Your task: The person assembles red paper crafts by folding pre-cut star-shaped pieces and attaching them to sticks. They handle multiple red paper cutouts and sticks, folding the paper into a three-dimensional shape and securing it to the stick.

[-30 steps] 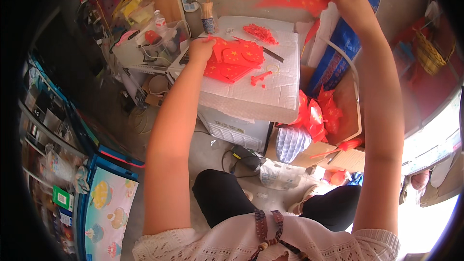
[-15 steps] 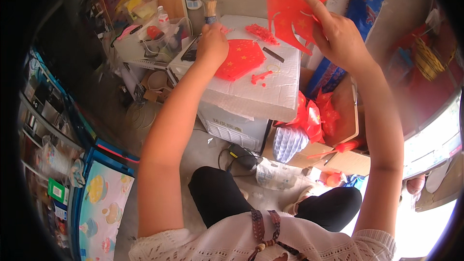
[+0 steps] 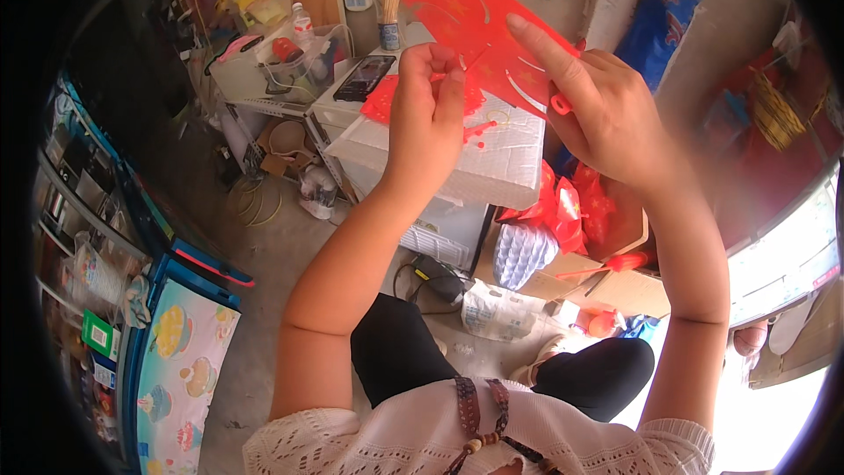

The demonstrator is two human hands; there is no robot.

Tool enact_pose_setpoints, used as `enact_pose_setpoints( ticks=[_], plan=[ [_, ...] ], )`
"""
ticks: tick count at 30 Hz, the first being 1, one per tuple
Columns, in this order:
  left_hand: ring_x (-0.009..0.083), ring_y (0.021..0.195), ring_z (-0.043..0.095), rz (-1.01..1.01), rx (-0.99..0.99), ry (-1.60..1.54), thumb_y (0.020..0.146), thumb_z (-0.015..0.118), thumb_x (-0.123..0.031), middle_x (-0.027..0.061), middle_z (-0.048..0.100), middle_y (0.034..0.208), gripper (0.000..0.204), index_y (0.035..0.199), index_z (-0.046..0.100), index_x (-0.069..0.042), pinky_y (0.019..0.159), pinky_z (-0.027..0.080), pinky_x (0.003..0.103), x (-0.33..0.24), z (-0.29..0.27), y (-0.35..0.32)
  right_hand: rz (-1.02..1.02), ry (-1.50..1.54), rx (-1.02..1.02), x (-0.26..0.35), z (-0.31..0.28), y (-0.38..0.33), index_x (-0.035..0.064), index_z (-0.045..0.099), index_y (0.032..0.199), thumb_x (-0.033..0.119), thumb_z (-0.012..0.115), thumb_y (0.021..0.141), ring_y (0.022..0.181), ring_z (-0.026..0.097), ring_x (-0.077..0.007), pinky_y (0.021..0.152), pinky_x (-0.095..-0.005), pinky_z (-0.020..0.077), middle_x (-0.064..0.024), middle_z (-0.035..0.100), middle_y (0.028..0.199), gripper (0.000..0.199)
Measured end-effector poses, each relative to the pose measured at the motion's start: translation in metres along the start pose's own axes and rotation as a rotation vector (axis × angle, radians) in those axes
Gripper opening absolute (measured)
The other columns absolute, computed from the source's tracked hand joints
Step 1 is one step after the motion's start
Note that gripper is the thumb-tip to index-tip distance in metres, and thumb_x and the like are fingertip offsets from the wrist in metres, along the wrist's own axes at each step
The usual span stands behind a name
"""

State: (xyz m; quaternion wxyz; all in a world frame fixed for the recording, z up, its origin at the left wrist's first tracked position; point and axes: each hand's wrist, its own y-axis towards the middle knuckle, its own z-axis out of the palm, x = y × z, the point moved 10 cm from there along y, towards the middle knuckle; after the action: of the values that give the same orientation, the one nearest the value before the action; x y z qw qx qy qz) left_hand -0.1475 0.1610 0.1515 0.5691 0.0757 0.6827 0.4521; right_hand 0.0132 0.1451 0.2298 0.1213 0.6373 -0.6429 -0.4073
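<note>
My right hand grips a thin red sheet with gold stars and curved slits, holding it up above the table with the index finger along its face. A small red plastic piece with a ring-shaped end pokes out beside the right fingers. At the sheet's lower edge, my left hand has its thumb and index finger pinched together; a thin line shows by their tips, too fine to identify. Behind this hand lies a stack of similar red sheets, partly hidden. Small red plastic parts rest on the white foam-covered table.
A dark smartphone lies at the table's left, near a holder of thin sticks. Right of the table, a cardboard box holds finished-looking red pinwheels. A pale ridged object stands by it. A cluttered clear bin stands far left.
The red sheet has swung left and lower, tilting over the table. My left hand has left the tabletop stack and moved right and nearer, up to the sheet.
</note>
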Motion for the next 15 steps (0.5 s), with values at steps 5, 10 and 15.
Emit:
enact_pose_setpoints(
  ticks=[5, 10, 15],
  plan=[
    [0.0030, 0.071, 0.044, -0.011, 0.021, -0.170, 0.103, 0.051, -0.008, -0.0011, 0.051, 0.094, 0.012, 0.113, 0.046, -0.005, 0.062, 0.039, 0.019, -0.012, 0.007, -0.004, -0.044, -0.094, 0.036, 0.010, -0.002, -0.005, 0.0097, 0.046, 0.147, 0.001, 0.070, 0.067, 0.067, 0.057, -0.0288, 0.067, -0.0396, 0.0494, -0.0102, 0.059, 0.076, 0.084],
    [0.0053, 0.074, 0.049, -0.054, 0.057, -0.212, 0.103, 0.051, -0.011, 0.0006, 0.055, 0.099, 0.017, 0.118, 0.048, -0.004, 0.065, 0.042, 0.021, -0.006, 0.008, -0.009, -0.170, -0.265, 0.097, 0.032, -0.001, -0.006, 0.0191, 0.049, 0.145, 0.004, 0.066, 0.070, 0.068, 0.056, -0.0223, 0.069, -0.0349, 0.0496, -0.0031, 0.052, 0.073, 0.079],
    [0.0100, 0.077, 0.056, -0.275, 0.017, -0.520, 0.102, 0.053, -0.013, 0.0021, 0.055, 0.095, 0.018, 0.115, 0.051, 0.000, 0.072, 0.049, 0.025, -0.013, 0.023, -0.021, -0.301, -0.371, 0.107, 0.049, 0.006, -0.018, 0.0279, 0.053, 0.140, 0.007, 0.065, 0.071, 0.072, 0.056, -0.0196, 0.078, -0.0337, 0.0521, 0.0000, 0.053, 0.077, 0.073]
  ],
)
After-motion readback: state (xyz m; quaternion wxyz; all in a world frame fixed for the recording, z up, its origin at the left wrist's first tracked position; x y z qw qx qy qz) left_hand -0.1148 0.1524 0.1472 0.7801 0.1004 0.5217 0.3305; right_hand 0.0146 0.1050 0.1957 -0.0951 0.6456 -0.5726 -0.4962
